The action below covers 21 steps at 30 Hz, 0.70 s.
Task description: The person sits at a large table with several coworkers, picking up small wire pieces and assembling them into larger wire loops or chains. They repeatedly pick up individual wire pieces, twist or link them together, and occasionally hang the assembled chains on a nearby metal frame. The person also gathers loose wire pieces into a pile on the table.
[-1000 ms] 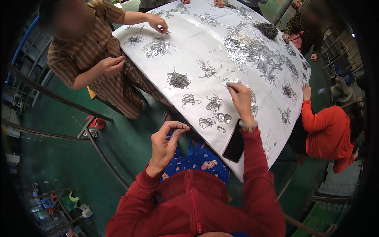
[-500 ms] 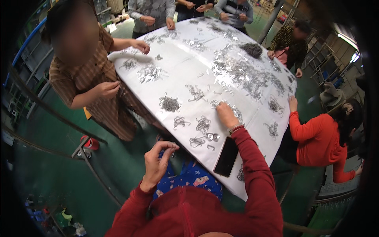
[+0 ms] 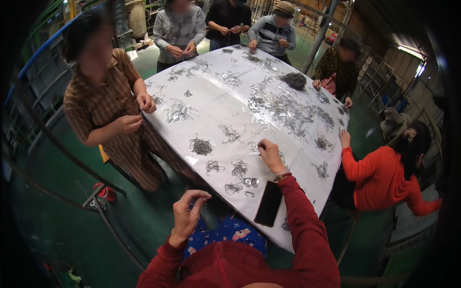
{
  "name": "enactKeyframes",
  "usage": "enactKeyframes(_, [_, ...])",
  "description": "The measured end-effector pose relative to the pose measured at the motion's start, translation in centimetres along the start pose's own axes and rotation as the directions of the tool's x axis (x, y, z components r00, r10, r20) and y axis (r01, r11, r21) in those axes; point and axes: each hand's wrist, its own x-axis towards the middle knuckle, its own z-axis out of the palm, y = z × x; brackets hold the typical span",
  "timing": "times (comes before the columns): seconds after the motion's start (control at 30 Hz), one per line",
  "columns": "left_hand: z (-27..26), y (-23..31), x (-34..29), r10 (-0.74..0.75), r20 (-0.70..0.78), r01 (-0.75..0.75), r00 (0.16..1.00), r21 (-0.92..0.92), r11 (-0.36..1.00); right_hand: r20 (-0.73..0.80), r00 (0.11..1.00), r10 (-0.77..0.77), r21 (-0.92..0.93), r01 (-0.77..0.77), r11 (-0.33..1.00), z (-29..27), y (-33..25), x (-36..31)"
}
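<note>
At left, a co-worker in a brown striped shirt (image 3: pixel 98 108) stands beside a large table with a white covering (image 3: pixel 211 113); next comes the wearer's left hand (image 3: pixel 186 213), raised in front of the near edge, thumb and forefinger pressed together at the tips, a grip that would suit something slim; a thin wire may hang there, but I cannot tell.

On the table lies a dense mound of grey bent-wire hooks (image 3: pixel 200 147), then looser clusters of similar hooks (image 3: pixel 239 168), kept apart perhaps so pieces lift without tangling; beside them sit two round silvery metal discs (image 3: pixel 251 182), touching or nearly so.

Further right, a black rectangular phone (image 3: pixel 269 204) lies near the edge, probably out of the way; beyond it the right hand (image 3: pixel 271 157) reaches down to small shiny flat pieces (image 3: pixel 252 149), its thumb and forefinger close together; whether they pinch one is too small to tell; the broad heap of silvery strips (image 3: pixel 283 108) spreads mid-table, seemingly shared; at far right sits a person in an orange-red top (image 3: pixel 379 175).
</note>
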Motion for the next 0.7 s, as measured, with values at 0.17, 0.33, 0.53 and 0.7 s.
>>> enactKeyframes(0.17, [0.3,-0.5,0.3,0.089,0.041,-0.093,0.995,0.111,0.989,0.285,0.955,0.082,0.749,-0.275,0.603,-0.9,-10.8,-4.5])
enactKeyframes(0.33, [0.8,-1.7,0.0,0.043,0.041,-0.048,0.998,0.125,0.991,0.293,0.956,0.027,0.803,-0.261,0.536,-1.5,-19.2,-9.9])
enactKeyframes(0.53, [0.5,-2.4,-0.5,0.059,0.061,-0.068,0.996,0.146,0.987,0.264,0.958,0.109,0.772,-0.278,0.572,-1.1,-21.4,-10.7])
enactKeyframes(0.7, [0.8,-3.1,-0.6,0.004,0.052,-0.015,0.999,0.206,0.978,0.218,0.970,0.105,0.814,-0.241,0.529,-0.5,-21.0,-11.0])
